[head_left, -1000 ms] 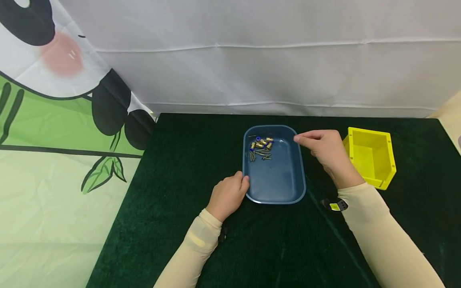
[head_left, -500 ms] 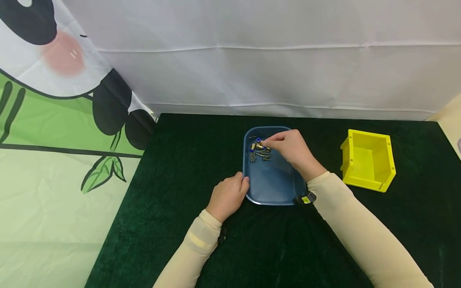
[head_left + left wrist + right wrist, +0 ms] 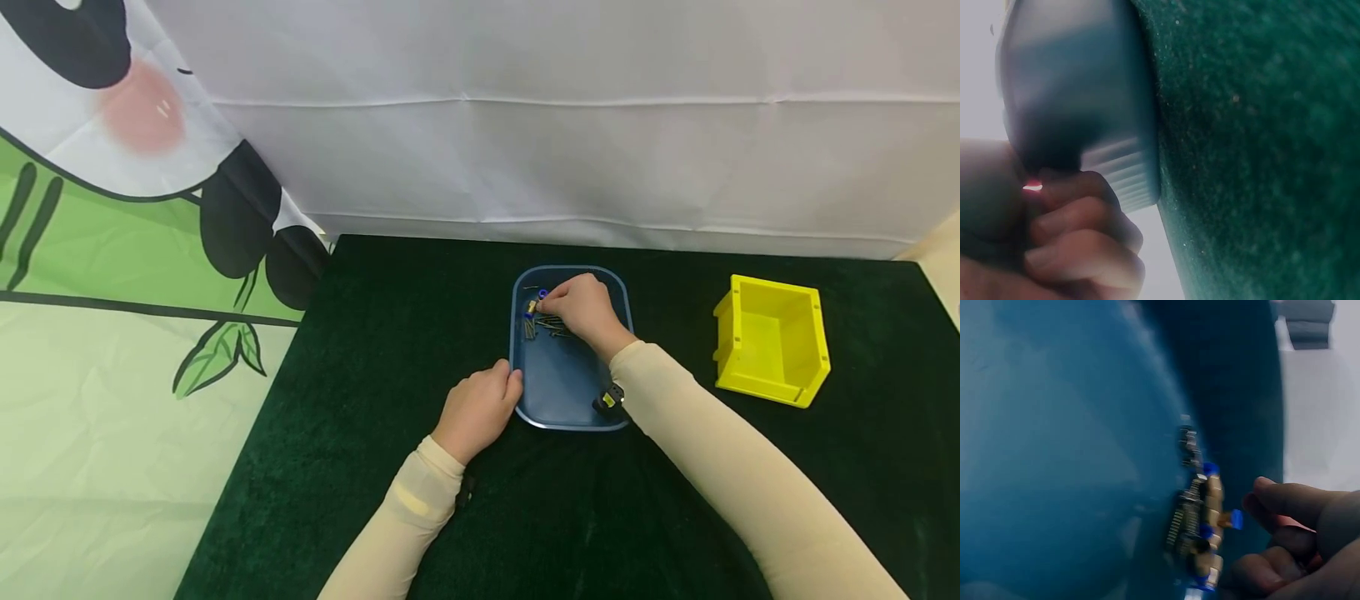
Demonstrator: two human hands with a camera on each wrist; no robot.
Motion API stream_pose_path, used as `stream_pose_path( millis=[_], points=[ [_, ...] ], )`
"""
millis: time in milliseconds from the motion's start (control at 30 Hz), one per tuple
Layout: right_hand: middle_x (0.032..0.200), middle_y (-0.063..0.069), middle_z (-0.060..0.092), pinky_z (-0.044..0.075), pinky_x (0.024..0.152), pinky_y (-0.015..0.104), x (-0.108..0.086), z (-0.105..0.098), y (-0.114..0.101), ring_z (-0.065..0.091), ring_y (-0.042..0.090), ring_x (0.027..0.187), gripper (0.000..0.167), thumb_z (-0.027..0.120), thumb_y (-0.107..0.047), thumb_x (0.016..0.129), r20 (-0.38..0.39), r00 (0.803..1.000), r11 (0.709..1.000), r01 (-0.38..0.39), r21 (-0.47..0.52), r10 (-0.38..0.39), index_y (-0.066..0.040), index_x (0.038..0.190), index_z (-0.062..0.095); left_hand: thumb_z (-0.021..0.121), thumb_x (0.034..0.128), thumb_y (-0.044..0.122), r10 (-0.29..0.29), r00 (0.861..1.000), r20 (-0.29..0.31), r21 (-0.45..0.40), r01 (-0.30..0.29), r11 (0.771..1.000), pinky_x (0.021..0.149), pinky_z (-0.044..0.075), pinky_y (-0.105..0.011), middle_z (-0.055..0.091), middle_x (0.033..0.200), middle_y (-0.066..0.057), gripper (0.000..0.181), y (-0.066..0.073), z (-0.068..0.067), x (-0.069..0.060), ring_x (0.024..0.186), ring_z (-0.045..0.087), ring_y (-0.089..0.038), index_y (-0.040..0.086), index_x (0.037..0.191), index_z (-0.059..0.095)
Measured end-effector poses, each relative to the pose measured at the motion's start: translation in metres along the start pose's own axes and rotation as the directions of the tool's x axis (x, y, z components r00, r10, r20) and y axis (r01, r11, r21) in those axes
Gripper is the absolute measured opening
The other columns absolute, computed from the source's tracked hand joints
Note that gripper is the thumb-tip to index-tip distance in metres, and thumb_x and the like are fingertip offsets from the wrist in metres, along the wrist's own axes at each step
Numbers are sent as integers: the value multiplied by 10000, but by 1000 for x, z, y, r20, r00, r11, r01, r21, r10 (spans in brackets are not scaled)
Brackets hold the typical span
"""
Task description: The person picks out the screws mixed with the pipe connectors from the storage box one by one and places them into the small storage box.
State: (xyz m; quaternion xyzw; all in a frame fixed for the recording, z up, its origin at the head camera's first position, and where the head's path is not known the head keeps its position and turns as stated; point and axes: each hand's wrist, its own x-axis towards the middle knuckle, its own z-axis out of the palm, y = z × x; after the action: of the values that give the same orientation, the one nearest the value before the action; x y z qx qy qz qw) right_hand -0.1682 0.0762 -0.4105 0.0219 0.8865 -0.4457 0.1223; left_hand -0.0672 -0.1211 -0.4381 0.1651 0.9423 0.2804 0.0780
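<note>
A blue tray (image 3: 558, 392) lies on the table, and my left hand (image 3: 480, 408) grips its left rim, thumb and fingers bent round the edge. In the left wrist view the curled fingers (image 3: 1085, 219) press against the tray's ribbed outer side (image 3: 1125, 172). My right hand (image 3: 588, 312) is inside the tray, over small brass fittings (image 3: 532, 307) with blue ends. In the right wrist view its thumb and forefinger stand slightly apart beside a blue-ended fitting (image 3: 1232, 519), with nothing visible between them. Several thin screws (image 3: 552, 323) lie beside the fittings, partly hidden by the hand.
A yellow bin (image 3: 772, 342) stands to the right of the tray, its visible inside bare. Dark green cloth (image 3: 397, 333) covers the table. A white curtain (image 3: 600, 167) hangs along the back edge, with a printed panda cloth (image 3: 240, 208) at the left.
My right hand has moved left, from the tray's right rim near the yellow bin to the fittings. The left hand has stayed on the rim. The head view has shifted slightly.
</note>
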Motion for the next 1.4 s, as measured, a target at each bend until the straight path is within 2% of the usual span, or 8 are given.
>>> stream_pose_path(
  millis=[200,367,500,867,1400],
  points=[
    [881,48,726,496,644,318,5,9,4,591,191,789,168,743,-241,888,4,1000,998,-1,-61,1,-83,859,794,363,1071,318,13,1000,-17,21,-12,1000,417,349,-283,466,634,29,339,2,1,0,471,440,-113,171,804,512],
    [656,29,637,422,541,284,8,12,3,536,151,607,259,758,-237,875,51,999,995,-14,-101,20,-34,717,732,358,1072,320,13,1000,-16,24,-12,1000,418,346,-278,464,634,32,343,2,0,0,472,439,-110,172,801,508],
    [559,16,565,400,487,259,10,16,3,512,128,500,330,764,-258,876,69,997,988,-24,-150,35,-12,672,682,358,1073,319,10,1000,-7,23,-10,1000,418,350,-274,469,635,33,342,2,1,0,470,442,-108,171,805,510],
    [502,-11,482,389,455,251,13,21,3,493,126,449,398,739,-225,886,74,997,986,-17,-167,30,-110,554,551,357,1073,319,4,1000,0,20,-4,1000,422,359,-270,482,638,30,341,3,1,0,474,456,-109,171,809,514],
    [509,-14,463,366,450,252,12,22,1,465,123,451,371,706,-179,892,114,992,990,-39,-134,55,-96,570,542,368,1068,318,8,1000,-17,32,-8,999,420,353,-275,473,635,25,340,1,1,0,475,449,-114,170,798,511]
  ],
)
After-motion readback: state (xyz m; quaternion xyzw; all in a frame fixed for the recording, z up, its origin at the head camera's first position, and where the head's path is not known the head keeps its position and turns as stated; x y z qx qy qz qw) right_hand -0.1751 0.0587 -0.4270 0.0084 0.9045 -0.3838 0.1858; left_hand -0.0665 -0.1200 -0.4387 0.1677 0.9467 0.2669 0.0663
